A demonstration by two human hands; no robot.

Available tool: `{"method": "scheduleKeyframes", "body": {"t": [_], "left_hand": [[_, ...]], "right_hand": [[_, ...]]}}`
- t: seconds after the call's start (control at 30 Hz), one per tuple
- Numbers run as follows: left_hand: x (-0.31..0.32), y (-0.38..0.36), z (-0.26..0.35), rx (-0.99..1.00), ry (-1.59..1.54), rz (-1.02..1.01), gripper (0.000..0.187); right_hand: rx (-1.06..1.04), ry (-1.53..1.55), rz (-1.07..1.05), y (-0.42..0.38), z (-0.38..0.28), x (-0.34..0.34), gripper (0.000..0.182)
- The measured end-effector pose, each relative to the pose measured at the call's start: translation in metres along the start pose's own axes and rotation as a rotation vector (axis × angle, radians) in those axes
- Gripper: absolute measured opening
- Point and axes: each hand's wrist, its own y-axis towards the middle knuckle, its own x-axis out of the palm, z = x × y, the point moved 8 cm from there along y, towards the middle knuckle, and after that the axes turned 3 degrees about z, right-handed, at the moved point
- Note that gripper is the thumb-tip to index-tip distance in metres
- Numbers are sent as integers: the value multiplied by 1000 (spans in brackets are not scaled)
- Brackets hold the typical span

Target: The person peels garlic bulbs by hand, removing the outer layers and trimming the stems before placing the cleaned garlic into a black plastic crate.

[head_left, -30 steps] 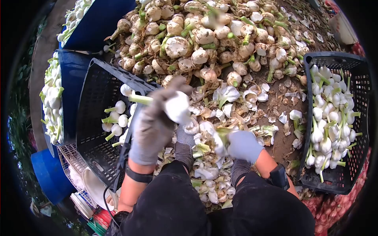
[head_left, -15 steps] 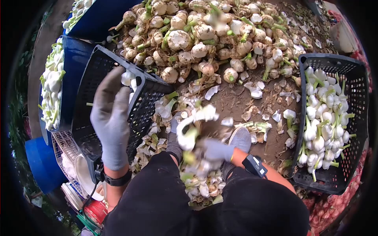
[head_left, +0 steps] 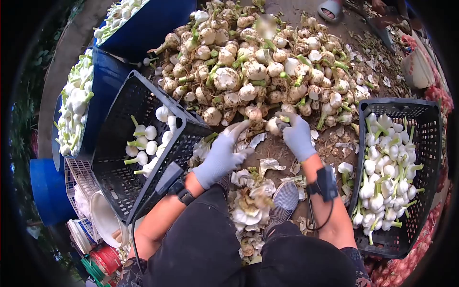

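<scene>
At the near edge of a heap of unpeeled garlic bulbs (head_left: 227, 79), my gloved right hand (head_left: 299, 137) grips a garlic bulb (head_left: 273, 126) with a short green stem. My gloved left hand (head_left: 221, 157) reaches toward the same spot from the left, fingers apart and nothing visible in them. A gap separates it from the bulb. Left of it stands a black crate (head_left: 111, 165) with several cleaned white garlic bulbs (head_left: 149, 141). Beneath the hands, loose garlic skins (head_left: 251, 208) lie on the ground between my feet.
On the right, another black crate (head_left: 423, 225) holds many cleaned bulbs. Blue containers (head_left: 112, 76) heaped with white garlic stand at the upper left, a blue bucket (head_left: 48, 191) and white bucket (head_left: 107, 217) below. Another person's shoe (head_left: 330, 9) shows beyond the heap. Red net sacks (head_left: 397, 270) lie at right.
My left hand has moved from above the left crate to the heap's near edge. My right hand has risen from the skins by my feet and now holds a bulb. The camera view has shifted.
</scene>
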Motion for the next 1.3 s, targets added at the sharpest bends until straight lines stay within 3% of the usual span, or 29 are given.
{"method": "scheduleKeyframes", "body": {"t": [0.07,0.1,0.13,0.17,0.23,0.3,0.47,0.53,0.6,0.73,0.8,0.83,0.87,0.9,0.93,0.97,1.0,1.07,1.1,1.17,1.2,1.27,1.3], "left_hand": [[5,11,14,147,31,60,65],[9,14,11,156,32,46,65],[22,19,2,66,-171,-72,66],[35,20,-5,-29,-371,-191,67],[37,19,-5,0,-326,-183,67],[35,18,1,25,-289,-170,68],[34,3,1,-263,-599,-329,70],[34,-5,-12,-421,-1004,-287,67],[25,-2,-7,-307,-903,-206,65],[0,2,5,-75,-590,-85,63],[-5,0,6,-315,-888,-81,62],[-4,-1,0,-318,-903,-76,57],[-4,-1,-8,-315,-904,-75,57],[6,-4,-13,-364,-1148,-188,58],[12,-5,-9,-411,-1391,-302,62],[10,-2,-11,-389,-1243,-294,76],[14,-2,-11,-390,-1242,-282,76],[5,1,-13,-289,-1168,-160,74],[1,-3,-17,-321,-1017,-251,72],[-3,-4,-6,-240,-865,-180,81],[-14,-2,-1,-72,-483,-109,77],[-15,-8,-8,-290,-455,-179,69],[-9,-7,-30,-235,-420,-45,62]], "right_hand": [[561,1308,-199,-29,-10,4,26],[562,1375,-243,-40,-29,-8,29],[656,1439,-267,-53,-33,-9,29],[577,1372,-329,-55,-32,-11,27],[515,1312,-376,-62,-35,-9,25],[391,1228,-180,-59,-46,-21,24],[604,1182,-272,-69,-61,-23,24],[547,1172,-264,-66,-74,-28,26],[580,1145,-253,-62,-82,-26,26],[336,848,-92,-46,-88,-35,24],[131,436,33,-40,-91,-48,21],[131,435,34,-40,-93,-53,21],[43,248,28,-40,-104,-62,20],[-44,62,20,-41,-114,-66,19],[-48,61,18,-43,-114,-63,19],[-113,70,93,-46,-117,-63,20],[-181,83,168,-50,-120,-59,20],[119,863,47,-50,-102,-33,31],[281,1302,-112,-49,-107,-30,34],[296,1193,-216,-50,-97,-11,26],[483,1278,-240,-52,-98,-14,24],[341,1080,-197,-48,-102,-23,22],[394,1102,-262,-54,-103,-22,20]]}}
